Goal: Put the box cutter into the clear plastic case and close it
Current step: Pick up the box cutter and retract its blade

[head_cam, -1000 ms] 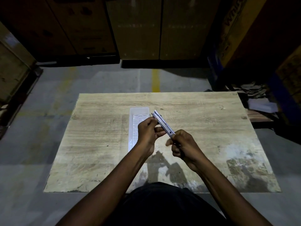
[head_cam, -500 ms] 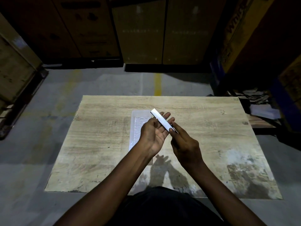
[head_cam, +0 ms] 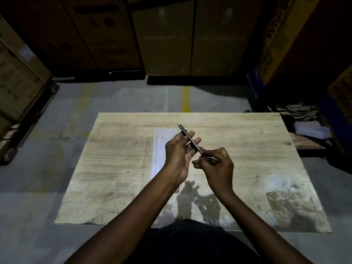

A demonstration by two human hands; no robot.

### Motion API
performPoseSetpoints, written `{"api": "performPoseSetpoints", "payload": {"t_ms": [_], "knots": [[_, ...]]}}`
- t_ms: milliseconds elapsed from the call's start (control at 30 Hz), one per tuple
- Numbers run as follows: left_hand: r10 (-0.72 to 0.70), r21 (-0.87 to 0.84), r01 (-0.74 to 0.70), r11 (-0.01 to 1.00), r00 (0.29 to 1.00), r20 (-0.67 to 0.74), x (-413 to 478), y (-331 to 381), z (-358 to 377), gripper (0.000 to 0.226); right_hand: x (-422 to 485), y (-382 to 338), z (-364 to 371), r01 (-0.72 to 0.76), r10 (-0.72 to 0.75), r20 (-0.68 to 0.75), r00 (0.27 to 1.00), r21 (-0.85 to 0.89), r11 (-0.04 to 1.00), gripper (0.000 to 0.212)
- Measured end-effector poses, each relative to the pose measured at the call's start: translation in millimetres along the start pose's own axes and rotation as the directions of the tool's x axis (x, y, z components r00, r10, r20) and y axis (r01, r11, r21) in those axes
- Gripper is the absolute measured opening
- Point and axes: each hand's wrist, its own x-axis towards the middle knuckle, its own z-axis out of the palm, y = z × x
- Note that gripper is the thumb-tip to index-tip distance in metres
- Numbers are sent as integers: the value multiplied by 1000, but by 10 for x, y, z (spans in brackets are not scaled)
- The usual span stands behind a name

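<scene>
A slim box cutter is held in the air above the table's middle, seen edge-on and slanting from far left to near right. My right hand pinches its near end. My left hand is under its middle with the fingers spread, and the cutter lies across them. The clear plastic case lies flat on the wooden table just left of my left hand; my wrist hides its near end. I cannot tell whether the case lid is open.
Tall cardboard boxes stand behind the table and on both sides. A low stack of boards and papers sits by the table's right edge. The floor has a yellow line.
The cutter has rolled from showing its flat side to showing its thin edge. My right hand has slid nearer along it, and my left fingers stay spread beneath it.
</scene>
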Motion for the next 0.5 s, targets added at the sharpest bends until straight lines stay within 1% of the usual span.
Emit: {"api": "performPoseSetpoints", "payload": {"t_ms": [33,67,133,200,267,333,500], "knots": [[41,35,-41,999,999,-11,9,-15,-4,21,5,-53,7,-137,133,39,990,142,980,21],[82,75,-81,994,996,-18,19,-34,-8,25,20,-101,3,-251,237,87,968,238,938,19],[161,158,-155,975,986,-29,38,-63,-23,26,66,-176,-34,-455,400,218,890,381,805,15],[206,213,-193,958,978,-42,70,-71,-40,26,115,-217,-82,-620,518,342,785,459,636,15],[206,238,-186,953,976,-66,114,-64,-48,30,137,-227,-119,-710,573,423,702,464,529,15],[194,239,-169,956,978,-83,155,-67,-54,31,139,-219,-138,-746,590,457,666,437,503,13],[153,202,-129,971,983,-106,253,-106,-43,31,216,-167,-179,-734,588,442,678,371,568,10]]}}
